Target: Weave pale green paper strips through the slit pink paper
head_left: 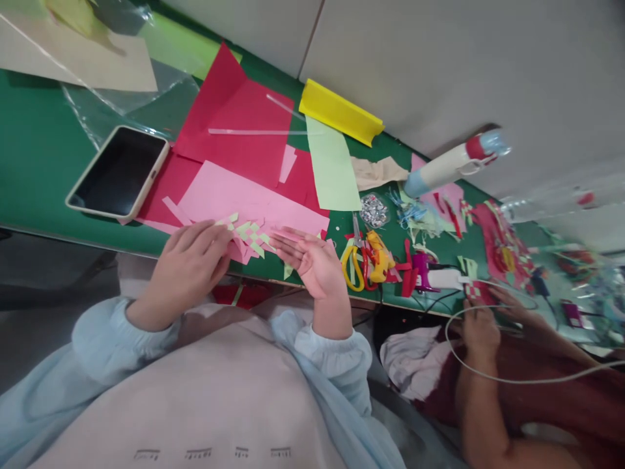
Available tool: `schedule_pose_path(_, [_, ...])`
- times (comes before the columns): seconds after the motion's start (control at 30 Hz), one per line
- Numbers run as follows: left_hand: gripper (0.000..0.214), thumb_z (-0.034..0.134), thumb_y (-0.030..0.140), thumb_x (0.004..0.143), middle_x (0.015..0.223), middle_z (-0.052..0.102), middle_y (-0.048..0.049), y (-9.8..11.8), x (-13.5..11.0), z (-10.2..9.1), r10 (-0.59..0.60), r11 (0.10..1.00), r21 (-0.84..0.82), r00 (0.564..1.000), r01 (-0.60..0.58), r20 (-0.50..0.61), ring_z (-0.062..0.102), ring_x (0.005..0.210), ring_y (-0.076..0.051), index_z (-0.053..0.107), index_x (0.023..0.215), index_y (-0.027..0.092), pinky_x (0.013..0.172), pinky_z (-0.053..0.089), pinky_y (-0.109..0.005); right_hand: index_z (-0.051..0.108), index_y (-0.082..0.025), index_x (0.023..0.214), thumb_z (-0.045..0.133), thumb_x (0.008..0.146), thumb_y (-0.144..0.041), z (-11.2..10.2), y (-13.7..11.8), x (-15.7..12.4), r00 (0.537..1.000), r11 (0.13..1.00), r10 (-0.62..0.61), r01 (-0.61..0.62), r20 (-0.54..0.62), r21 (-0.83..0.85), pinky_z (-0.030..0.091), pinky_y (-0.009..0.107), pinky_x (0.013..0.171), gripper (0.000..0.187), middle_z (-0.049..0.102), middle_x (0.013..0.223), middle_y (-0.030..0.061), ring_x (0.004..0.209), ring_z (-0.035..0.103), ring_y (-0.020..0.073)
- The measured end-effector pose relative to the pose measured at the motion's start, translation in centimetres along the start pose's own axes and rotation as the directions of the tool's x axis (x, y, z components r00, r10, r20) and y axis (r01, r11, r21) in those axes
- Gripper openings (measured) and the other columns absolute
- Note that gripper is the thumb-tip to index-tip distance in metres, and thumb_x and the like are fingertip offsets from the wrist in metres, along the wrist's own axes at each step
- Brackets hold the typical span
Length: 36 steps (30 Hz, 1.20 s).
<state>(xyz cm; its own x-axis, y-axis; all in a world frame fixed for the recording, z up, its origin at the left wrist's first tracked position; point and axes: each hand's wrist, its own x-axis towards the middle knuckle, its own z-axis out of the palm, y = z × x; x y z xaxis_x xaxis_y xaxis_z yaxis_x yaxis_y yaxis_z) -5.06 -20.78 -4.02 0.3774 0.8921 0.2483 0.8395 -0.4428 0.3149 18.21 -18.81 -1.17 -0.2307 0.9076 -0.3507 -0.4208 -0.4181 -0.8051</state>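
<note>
While your left hand point(188, 264) curls its fingers point(215, 236) down over the left side of the woven paper mat point(250, 238), pinning it, your right hand point(310, 257) lies open. Its fingers point(288, 242) are stretched flat and close together against the loose pink strips on the mat's right side. The mat sits right at the near edge of the green table point(39, 150), partly over a pink sheet point(219, 192).

I'd judge it featherlight, limp and quick to crease or unravel. Take it flat by the woven middle, not by one strip end.

Outward now: red sheets point(234, 111) behind, a tablet point(117, 172) towards the left end, and a pale green sheet point(332, 163) and scissors point(354, 264) to the right. Further along the near edge, a co-worker's hand point(481, 326) is among the scraps, with a white cable point(488, 376) looping by it. The tabletop looks smooth but crowded, and grey panels point(439, 65) run beyond the far edge.
</note>
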Motion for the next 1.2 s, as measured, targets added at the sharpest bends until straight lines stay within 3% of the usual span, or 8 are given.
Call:
schedule_pose_path(0.2, [0.054,0.053,0.024,0.088,0.146,0.049,-0.015,-0.1,-1.4,1.5,0.044,0.999,-0.011,0.999,-0.043,0.011,0.039,0.138,-0.035,0.044,0.142,0.022,0.112,0.032,-0.055,0.069,-0.017,0.096,0.049,0.084,-0.017,2.5,2.1,1.9,1.0,1.0,-0.007,0.006,-0.026,-0.016,0.055,0.039,0.096,0.023,0.077,0.101,0.0058,0.099,0.072,0.0197])
schedule_pose_path(0.43, [0.062,0.052,0.023,0.089,0.15,0.043,-0.0151,0.8,-2.0,1.7,-0.008,1.0,-0.022,1.0,0.008,0.005,0.036,0.14,-0.036,0.035,0.148,0.024,0.111,0.031,-0.056,0.067,-0.017,0.094,0.054,0.083,-0.02,2.6,4.2,2.3,0.994,1.0,-0.021,0.02,-0.11,-0.008,0.051,0.042,0.101,0.018,0.075,0.108,0.0092,0.115,0.065,0.0231])
schedule_pose_path(0.77, [0.061,0.05,0.023,0.09,0.147,0.046,-0.0186,1.0,-1.9,1.5,-0.001,1.0,0.019,1.0,0.001,-0.009,0.039,0.138,-0.036,0.035,0.148,0.018,0.113,0.023,-0.059,0.067,-0.016,0.092,0.055,0.081,-0.021,2.9,4.6,2.6,0.992,0.998,-0.058,0.061,-0.114,0.024,0.049,0.044,0.103,0.017,0.076,0.103,0.009,0.108,0.069,0.0233])
schedule_pose_path(1.0, [0.054,0.049,0.026,0.09,0.14,0.053,-0.0157,1.3,-1.3,1.4,0.036,0.999,0.031,0.999,-0.036,0.004,0.045,0.132,-0.035,0.041,0.144,0.024,0.11,0.029,-0.057,0.067,-0.015,0.099,0.057,0.082,-0.023,3.1,4.9,2.9,0.992,0.997,-0.063,0.068,-0.111,0.037,0.047,0.045,0.105,0.021,0.074,0.109,0.0118,0.109,0.068,0.0243])
schedule_pose_path(1.2, [0.045,0.046,0.027,0.092,0.132,0.058,-0.0181,1.4,-0.6,1.4,0.076,0.981,0.18,0.997,-0.076,0.005,0.05,0.124,-0.035,0.051,0.136,0.017,0.106,0.034,-0.055,0.067,-0.016,0.096,0.056,0.082,-0.022,3.0,5.2,3.1,0.99,0.995,-0.055,0.064,-0.127,0.071,0.048,0.044,0.105,0.019,0.076,0.105,0.0094,0.105,0.07,0.0229])
